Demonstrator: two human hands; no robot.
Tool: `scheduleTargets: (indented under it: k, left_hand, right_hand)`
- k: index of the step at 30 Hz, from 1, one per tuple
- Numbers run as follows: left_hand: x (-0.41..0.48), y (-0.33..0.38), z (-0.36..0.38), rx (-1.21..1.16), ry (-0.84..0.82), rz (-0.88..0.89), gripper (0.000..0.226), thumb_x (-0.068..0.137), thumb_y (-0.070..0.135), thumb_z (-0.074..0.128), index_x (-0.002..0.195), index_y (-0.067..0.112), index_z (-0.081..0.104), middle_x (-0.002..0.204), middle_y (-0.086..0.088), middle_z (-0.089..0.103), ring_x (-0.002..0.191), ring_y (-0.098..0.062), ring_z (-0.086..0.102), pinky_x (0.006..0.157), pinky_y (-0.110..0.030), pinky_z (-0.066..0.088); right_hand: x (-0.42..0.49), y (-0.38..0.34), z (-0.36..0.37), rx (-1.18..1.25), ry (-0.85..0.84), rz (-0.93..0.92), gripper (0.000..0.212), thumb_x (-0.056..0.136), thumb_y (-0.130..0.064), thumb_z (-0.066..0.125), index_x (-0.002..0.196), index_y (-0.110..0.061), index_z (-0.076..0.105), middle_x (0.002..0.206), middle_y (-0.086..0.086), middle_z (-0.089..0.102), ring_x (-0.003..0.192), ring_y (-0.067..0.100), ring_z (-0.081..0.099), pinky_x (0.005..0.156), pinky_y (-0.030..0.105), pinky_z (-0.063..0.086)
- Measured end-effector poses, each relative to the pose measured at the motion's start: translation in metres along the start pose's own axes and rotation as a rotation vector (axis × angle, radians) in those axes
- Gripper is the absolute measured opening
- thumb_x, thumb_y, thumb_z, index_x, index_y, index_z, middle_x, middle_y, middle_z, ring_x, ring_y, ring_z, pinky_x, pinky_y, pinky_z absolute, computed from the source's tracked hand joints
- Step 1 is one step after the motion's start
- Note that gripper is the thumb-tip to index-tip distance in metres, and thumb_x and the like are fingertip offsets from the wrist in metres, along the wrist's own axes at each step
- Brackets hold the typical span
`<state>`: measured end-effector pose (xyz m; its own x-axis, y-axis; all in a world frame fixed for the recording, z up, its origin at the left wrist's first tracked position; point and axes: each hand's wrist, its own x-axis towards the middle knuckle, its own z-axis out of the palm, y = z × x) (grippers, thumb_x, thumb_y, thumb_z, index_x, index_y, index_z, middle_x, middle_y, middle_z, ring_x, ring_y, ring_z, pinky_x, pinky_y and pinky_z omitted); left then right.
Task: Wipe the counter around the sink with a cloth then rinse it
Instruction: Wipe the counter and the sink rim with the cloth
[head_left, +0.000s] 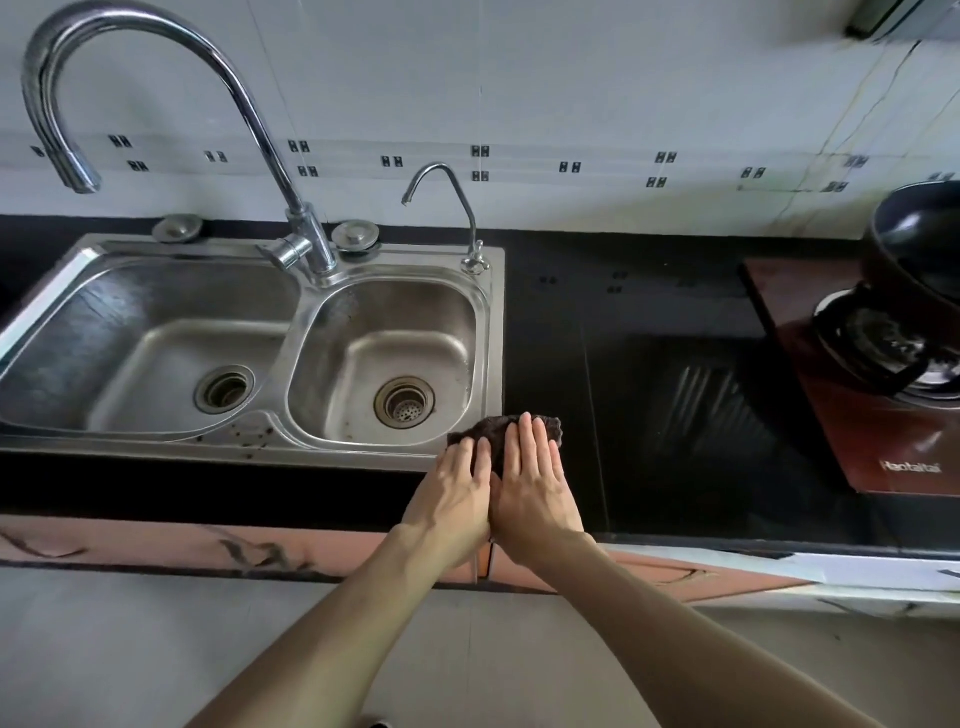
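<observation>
Two sink bowls (156, 453) lay just left of the fingertips (525, 419), a gas stove (841, 441) well right; the left hand (452, 493) and right hand (535, 483) pressed the dark cloth (493, 428) to the counter (649, 312), fingers straight, together.

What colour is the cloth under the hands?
Dark brown cloth, seen in the head view, the only one.

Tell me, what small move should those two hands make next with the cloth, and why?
Probably slide the cloth forward along the black counter, beside the sink and its right rim. The left hand and right hand press flat on it at the sink's near right corner, and that strip runs on toward the wall. No water runs from the tap, so rinsing seems later.
</observation>
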<state>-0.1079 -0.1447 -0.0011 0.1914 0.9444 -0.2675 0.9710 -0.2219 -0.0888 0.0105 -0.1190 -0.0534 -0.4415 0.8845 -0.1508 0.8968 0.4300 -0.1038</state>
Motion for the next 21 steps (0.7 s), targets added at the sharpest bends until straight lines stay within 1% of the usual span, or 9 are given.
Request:
scheduleTargets:
  k: [3,6,8,11,13,14,17,19,21]
  left_hand:
    - [-0.009,-0.009,0.010,0.054,0.060,0.060,0.068,0.099,0.021,0.033,0.153,-0.011,0.007,0.158,-0.031,0.020,0.146,-0.042,0.018,0.122,-0.049,0.014]
    - [-0.010,-0.017,0.023,0.102,0.076,0.122,0.063,0.100,0.018,0.026,0.150,-0.016,0.010,0.157,-0.037,0.016,0.146,-0.051,0.015,0.120,-0.059,0.013]
    - [-0.011,-0.019,0.022,0.084,0.041,0.076,0.065,0.101,0.021,0.025,0.150,-0.017,0.005,0.157,-0.040,0.012,0.147,-0.053,0.012,0.121,-0.058,0.012]
    - [-0.016,-0.020,0.018,0.061,0.054,0.034,0.072,0.102,0.033,0.026,0.149,-0.019,0.007,0.154,-0.043,0.015,0.146,-0.053,0.016,0.121,-0.057,0.013]
    - [-0.018,-0.027,0.025,0.016,0.138,-0.005,0.078,0.095,0.039,0.018,0.146,-0.019,0.024,0.147,-0.044,0.032,0.140,-0.055,0.030,0.118,-0.058,0.026]
    - [-0.019,-0.032,0.029,-0.026,0.129,-0.032,0.079,0.092,0.039,0.016,0.144,-0.018,0.032,0.143,-0.043,0.040,0.136,-0.055,0.037,0.115,-0.058,0.031]
    - [-0.025,-0.052,0.035,-0.058,0.097,-0.045,0.072,0.092,0.034,0.028,0.140,-0.018,0.040,0.137,-0.042,0.047,0.130,-0.055,0.044,0.111,-0.058,0.037]
    - [-0.030,-0.068,0.028,-0.064,0.076,-0.014,0.071,0.085,0.033,0.030,0.128,-0.019,0.054,0.123,-0.041,0.058,0.117,-0.054,0.057,0.100,-0.057,0.048]
    - [-0.038,-0.082,0.031,-0.072,0.091,0.020,0.072,0.079,0.033,0.030,0.118,-0.019,0.062,0.113,-0.039,0.064,0.107,-0.052,0.063,0.092,-0.055,0.055]
  right_hand:
    - [-0.001,-0.007,0.011,0.015,0.037,0.030,0.070,0.098,-0.036,0.000,0.159,-0.003,0.009,0.165,0.024,-0.011,0.150,0.039,-0.022,0.124,0.054,0.000]
    - [-0.001,-0.009,0.014,0.012,0.038,0.002,0.078,0.092,-0.041,-0.009,0.159,-0.006,0.011,0.166,0.020,-0.010,0.151,0.034,-0.021,0.125,0.050,0.000]
    - [-0.001,-0.010,0.009,0.019,0.044,-0.014,0.075,0.095,-0.041,-0.005,0.159,-0.004,0.010,0.166,0.018,-0.006,0.153,0.032,-0.015,0.125,0.048,0.002]
    - [-0.001,-0.012,0.002,0.047,0.087,-0.033,0.065,0.102,-0.037,0.016,0.156,-0.001,0.026,0.164,0.018,0.017,0.154,0.031,0.007,0.124,0.048,0.019]
    - [0.002,-0.017,-0.002,0.059,0.111,-0.082,0.061,0.102,-0.034,0.025,0.151,-0.002,0.039,0.160,0.017,0.032,0.151,0.031,0.022,0.120,0.049,0.030]
    - [0.005,-0.021,-0.004,0.067,0.113,-0.110,0.061,0.100,-0.035,0.026,0.148,-0.002,0.044,0.157,0.016,0.038,0.149,0.030,0.028,0.118,0.049,0.032]
    - [0.015,-0.044,-0.009,0.087,0.135,-0.149,0.062,0.096,-0.037,0.026,0.139,-0.005,0.056,0.144,0.012,0.056,0.142,0.028,0.043,0.121,0.044,0.029]
    - [0.021,-0.061,-0.010,0.131,0.168,-0.130,0.056,0.095,-0.037,0.029,0.134,-0.008,0.059,0.135,0.007,0.061,0.134,0.024,0.051,0.121,0.040,0.030]
    - [0.025,-0.078,-0.011,0.179,0.196,-0.120,0.049,0.095,-0.035,0.035,0.128,-0.009,0.061,0.129,0.007,0.064,0.126,0.023,0.057,0.116,0.038,0.037]
